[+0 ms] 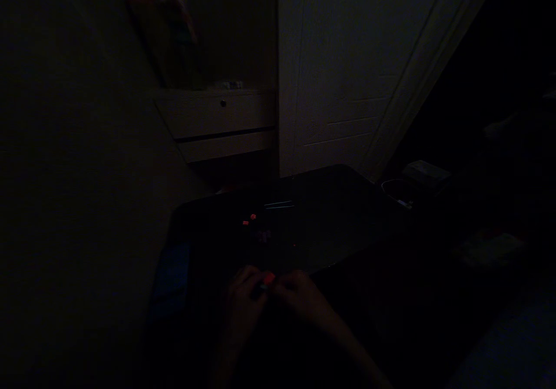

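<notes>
The scene is very dark. Near the front edge of a dark table (330,204), my left hand (244,289) and my right hand (297,292) meet with bent fingers. Between their fingertips a small bright red piece (269,278) shows, with a pale sliver beside it; its kind cannot be made out. Both hands appear closed on it. Beyond them lie a small dark purplish cluster (263,237), a small red piece (253,216) and another small red piece (245,223). A thin pair of metal tweezers (279,205) rests farther back.
A flat bluish object (171,273) lies at the table's left. Behind the table stand a drawer unit (226,117) and a pale panelled door (339,76). A box-like object (426,172) and a pale cable (391,186) are at the right.
</notes>
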The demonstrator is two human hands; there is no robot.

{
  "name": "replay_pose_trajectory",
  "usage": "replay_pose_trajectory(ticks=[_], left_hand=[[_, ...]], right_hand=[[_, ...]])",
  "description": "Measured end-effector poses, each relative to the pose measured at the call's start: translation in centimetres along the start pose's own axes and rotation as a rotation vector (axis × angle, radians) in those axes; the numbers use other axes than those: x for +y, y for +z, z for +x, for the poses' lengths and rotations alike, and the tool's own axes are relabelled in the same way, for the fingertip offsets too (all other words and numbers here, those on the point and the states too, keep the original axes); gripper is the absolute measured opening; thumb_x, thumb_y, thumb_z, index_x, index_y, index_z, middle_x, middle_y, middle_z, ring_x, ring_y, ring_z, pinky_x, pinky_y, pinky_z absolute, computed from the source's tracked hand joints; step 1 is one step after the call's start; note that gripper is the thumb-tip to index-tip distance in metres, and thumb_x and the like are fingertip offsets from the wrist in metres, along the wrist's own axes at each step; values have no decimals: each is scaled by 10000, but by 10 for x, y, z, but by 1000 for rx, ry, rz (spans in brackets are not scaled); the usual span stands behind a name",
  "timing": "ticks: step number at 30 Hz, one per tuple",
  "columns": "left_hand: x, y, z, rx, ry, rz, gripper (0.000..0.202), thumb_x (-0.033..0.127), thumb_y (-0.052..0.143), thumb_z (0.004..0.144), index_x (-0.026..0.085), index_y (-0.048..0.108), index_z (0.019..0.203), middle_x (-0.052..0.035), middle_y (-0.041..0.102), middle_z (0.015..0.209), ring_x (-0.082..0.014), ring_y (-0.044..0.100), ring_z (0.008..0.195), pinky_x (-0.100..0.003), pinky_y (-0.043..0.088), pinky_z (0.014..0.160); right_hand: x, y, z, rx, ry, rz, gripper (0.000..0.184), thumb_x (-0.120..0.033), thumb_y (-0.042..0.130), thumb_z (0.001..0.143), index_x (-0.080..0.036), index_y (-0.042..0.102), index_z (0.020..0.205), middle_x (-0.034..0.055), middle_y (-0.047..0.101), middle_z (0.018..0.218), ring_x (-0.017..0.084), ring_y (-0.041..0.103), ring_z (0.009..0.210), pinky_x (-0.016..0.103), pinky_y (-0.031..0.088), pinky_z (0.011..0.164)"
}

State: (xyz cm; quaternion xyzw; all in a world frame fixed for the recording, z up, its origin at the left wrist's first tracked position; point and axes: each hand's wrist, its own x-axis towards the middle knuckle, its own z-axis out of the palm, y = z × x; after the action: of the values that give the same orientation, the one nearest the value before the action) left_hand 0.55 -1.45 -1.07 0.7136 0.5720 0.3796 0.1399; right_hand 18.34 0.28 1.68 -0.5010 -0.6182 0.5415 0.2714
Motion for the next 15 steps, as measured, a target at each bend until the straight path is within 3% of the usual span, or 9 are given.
replay_pose_trajectory(ticks=[4, 7, 12, 15], left_hand=[[3, -4, 3, -16, -43, -74, 125, 291, 743, 860, 280, 808, 966, -23, 774, 933, -213, 732, 852, -322, 594, 772], [2, -5, 3, -22, -65, -96, 154, 403, 739, 900, 283, 810, 965, -24, 786, 937, -208, 724, 816, -316, 591, 741], [-1, -5, 3, -47, -93, -97, 295, 461, 661, 976, 319, 785, 1203, -21, 798, 1013, -187, 717, 807, -304, 586, 752], [-2, -4, 4, -37, -73, -91, 253, 443, 679, 965, 309, 802, 1141, -21, 798, 967, -200, 716, 805, -317, 588, 750]], right_hand=[[7, -7, -1, 182, -50, 57, 391, -432, 585, 903, -165, 614, 619, -11, 554, 619, 138, 477, 625, 247, 350, 574], [12, -12, 1, 269, -49, 87, 456, -532, 582, 900, -175, 605, 618, -5, 559, 625, 153, 499, 647, 258, 383, 603], [13, -12, 1, 310, -49, 113, 482, -587, 567, 893, -188, 591, 623, -6, 552, 632, 164, 517, 661, 270, 391, 634], [13, -6, -1, 303, -43, 132, 463, -553, 575, 904, -183, 594, 627, -9, 551, 634, 156, 502, 648, 266, 382, 616]])
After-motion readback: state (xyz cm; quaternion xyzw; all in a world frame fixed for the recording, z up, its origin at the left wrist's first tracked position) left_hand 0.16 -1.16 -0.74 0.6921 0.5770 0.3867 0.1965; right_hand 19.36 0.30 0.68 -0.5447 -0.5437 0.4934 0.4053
